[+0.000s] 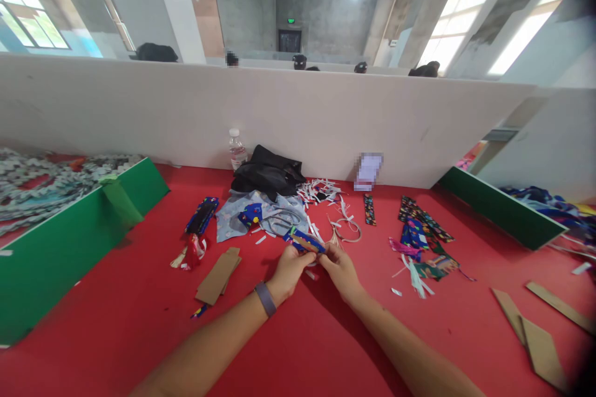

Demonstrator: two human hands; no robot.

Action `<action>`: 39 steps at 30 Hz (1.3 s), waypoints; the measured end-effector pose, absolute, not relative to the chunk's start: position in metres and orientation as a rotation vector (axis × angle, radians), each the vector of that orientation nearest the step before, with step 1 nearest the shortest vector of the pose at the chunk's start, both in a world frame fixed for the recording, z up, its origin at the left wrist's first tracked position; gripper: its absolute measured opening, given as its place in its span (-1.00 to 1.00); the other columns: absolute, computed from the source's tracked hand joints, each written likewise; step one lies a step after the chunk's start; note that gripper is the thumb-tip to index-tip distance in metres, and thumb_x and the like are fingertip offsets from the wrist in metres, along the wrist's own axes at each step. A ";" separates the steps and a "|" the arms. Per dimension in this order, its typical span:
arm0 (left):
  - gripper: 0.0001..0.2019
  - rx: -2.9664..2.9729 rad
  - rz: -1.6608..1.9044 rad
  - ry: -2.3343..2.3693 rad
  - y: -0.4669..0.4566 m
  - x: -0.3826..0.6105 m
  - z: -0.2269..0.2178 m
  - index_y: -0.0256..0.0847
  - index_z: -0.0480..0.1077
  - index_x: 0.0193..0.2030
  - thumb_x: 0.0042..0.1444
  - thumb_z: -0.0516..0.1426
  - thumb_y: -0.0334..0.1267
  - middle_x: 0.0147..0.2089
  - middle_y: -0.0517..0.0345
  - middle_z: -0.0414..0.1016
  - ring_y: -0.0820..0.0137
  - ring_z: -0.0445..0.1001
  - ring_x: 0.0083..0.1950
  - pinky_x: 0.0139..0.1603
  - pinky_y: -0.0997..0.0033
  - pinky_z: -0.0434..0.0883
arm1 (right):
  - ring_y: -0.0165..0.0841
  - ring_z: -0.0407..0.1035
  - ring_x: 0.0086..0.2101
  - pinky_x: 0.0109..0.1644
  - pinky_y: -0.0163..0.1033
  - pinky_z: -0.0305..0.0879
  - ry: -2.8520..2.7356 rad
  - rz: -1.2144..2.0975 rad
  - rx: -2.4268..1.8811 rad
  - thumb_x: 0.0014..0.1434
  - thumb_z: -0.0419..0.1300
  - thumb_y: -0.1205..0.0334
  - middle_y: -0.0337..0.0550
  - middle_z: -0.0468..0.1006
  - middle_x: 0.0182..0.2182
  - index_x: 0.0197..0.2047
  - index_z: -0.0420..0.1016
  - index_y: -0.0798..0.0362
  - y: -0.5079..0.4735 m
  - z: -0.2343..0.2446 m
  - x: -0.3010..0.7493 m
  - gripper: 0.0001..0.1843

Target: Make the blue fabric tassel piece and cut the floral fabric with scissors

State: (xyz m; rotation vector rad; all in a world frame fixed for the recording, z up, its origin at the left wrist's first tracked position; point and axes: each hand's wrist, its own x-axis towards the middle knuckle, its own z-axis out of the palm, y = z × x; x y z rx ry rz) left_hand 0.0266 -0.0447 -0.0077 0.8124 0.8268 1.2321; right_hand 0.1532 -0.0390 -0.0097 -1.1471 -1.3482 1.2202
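Observation:
My left hand (289,270) grips a blue patterned fabric strip (303,239) from its left side, thumb pressed near its lower edge. A brown, cardboard-like face shows along the strip. At its right end, the fingers of my right hand (341,268) are closed on the same strip; the fingertips are partly hidden. Just beyond the hands lies light blue printed cloth (228,218) with a blue patterned piece (251,214) on top. White paper scraps (321,191) and a beige cord loop (349,231) lie close by to the right.
Brown cardboard strips lie left (218,276) and right (542,347). Fabric bookmarks with tassels (414,236) are heaped at right, others (201,216) at left. A bottle (236,152), black bag (267,175) and phone (369,170) stand by the white partition (186,111). Green dividers (69,248) flank the table.

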 end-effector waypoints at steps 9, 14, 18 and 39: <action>-0.84 0.853 1.254 0.872 -0.047 0.028 -0.009 -0.32 0.48 -0.34 -0.09 0.20 -0.31 -0.42 0.12 0.52 0.46 0.44 -0.50 -0.41 0.46 0.40 | -0.39 0.29 -0.47 -0.34 -0.31 0.22 -1.423 1.135 -1.197 -0.06 0.11 0.26 -0.29 0.43 -0.52 -0.43 0.36 0.07 -0.039 -0.018 0.153 -0.92; -0.86 0.817 1.284 0.881 -0.046 0.028 -0.007 -0.31 0.48 -0.36 -0.08 0.19 -0.30 -0.47 0.16 0.50 0.48 0.42 -0.52 -0.36 0.45 0.40 | -0.38 0.31 -0.46 -0.32 -0.30 0.22 -1.430 1.150 -1.183 -0.05 0.10 0.26 -0.27 0.45 -0.50 -0.42 0.37 0.07 -0.040 -0.015 0.152 -0.91; -0.82 0.773 1.307 0.896 -0.045 0.028 -0.006 -0.33 0.48 -0.37 -0.13 0.23 -0.26 -0.42 0.09 0.52 0.40 0.48 -0.38 -0.29 0.46 0.39 | -0.39 0.31 -0.47 -0.34 -0.30 0.22 -1.387 1.180 -1.164 -0.06 0.11 0.25 -0.29 0.43 -0.53 -0.44 0.37 0.06 -0.040 -0.011 0.152 -0.92; -0.66 0.688 1.282 0.820 -0.045 0.029 -0.004 -0.29 0.37 -0.27 -0.06 0.19 -0.03 -0.33 0.06 0.54 0.36 0.50 -0.39 -0.50 0.49 0.39 | -0.41 0.26 -0.50 -0.40 -0.34 0.18 -1.289 1.246 -1.193 -0.09 0.14 0.21 -0.30 0.41 -0.58 -0.49 0.36 0.07 -0.040 -0.004 0.153 -0.90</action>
